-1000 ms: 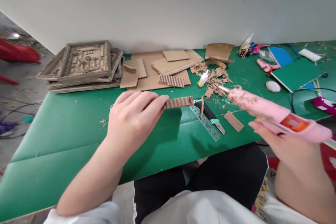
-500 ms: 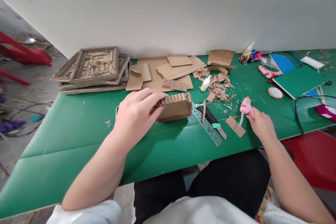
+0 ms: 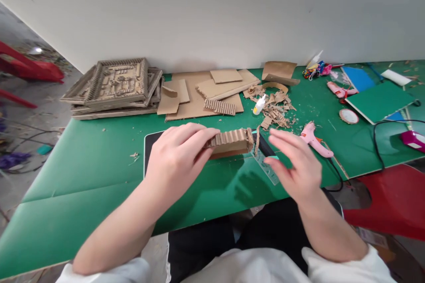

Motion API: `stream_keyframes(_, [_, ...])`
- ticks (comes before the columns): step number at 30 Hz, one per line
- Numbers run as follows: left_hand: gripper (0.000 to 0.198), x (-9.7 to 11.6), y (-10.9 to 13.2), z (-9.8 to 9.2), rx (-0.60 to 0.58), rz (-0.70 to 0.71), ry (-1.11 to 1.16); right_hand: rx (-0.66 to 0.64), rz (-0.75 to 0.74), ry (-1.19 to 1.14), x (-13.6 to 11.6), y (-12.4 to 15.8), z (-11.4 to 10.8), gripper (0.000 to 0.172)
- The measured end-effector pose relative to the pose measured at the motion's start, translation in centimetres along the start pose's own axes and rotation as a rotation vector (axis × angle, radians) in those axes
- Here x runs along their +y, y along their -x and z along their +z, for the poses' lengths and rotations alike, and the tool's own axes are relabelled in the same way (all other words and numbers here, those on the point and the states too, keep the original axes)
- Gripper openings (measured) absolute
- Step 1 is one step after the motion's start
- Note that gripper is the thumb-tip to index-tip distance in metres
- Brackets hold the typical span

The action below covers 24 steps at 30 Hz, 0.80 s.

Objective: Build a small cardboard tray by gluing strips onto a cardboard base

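Observation:
My left hand (image 3: 181,154) grips a cardboard piece with a corrugated edge (image 3: 230,139) by its left end, holding it over the table. To its right, my right hand (image 3: 294,163) is empty, fingers apart, a short gap from the piece. Beneath that hand lie a clear ruler (image 3: 267,170) and a dark-handled utility knife (image 3: 264,143), partly covered. A thin cardboard strip (image 3: 257,141) rests across them. The pink glue gun (image 3: 315,140) lies on the table beyond my right hand. A dark flat panel (image 3: 148,146) shows partly behind my left hand.
Stacked cardboard relief frames (image 3: 116,82) stand at the back left. Cardboard sheets (image 3: 189,106), torn scraps (image 3: 279,112) and a small glue bottle (image 3: 259,105) lie along the back. A tape roll (image 3: 348,116) and a green board (image 3: 381,101) are on the right; a red chair (image 3: 395,203) is below.
My right hand has let go of the pink glue gun, now lying on the table, and has moved left toward the cardboard piece. My left hand has shifted the piece slightly right and down.

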State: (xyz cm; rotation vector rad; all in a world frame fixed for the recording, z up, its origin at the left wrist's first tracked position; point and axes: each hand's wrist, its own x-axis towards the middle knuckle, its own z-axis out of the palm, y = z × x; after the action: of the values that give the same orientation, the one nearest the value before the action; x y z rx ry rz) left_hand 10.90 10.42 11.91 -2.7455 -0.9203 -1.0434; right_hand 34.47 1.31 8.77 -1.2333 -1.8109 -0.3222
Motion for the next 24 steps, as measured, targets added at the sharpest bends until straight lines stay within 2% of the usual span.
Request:
stream_keyframes(3, [0.017,0.4,0.2,-0.4,0.004,0.05,0.034,0.119,-0.009,-0.22,-1.8,-1.1,2.4,0.055])
stream_keyframes(7, [0.017,0.6,0.4,-0.7,0.021,0.074,0.065,0.185,0.054,-0.339,-1.9,-0.9,3.4,0.054])
stream_keyframes(24, [0.02,0.7,0.4,-0.7,0.037,0.098,0.056,0.146,-0.05,-0.199,-2.2,-1.8,2.7,0.042])
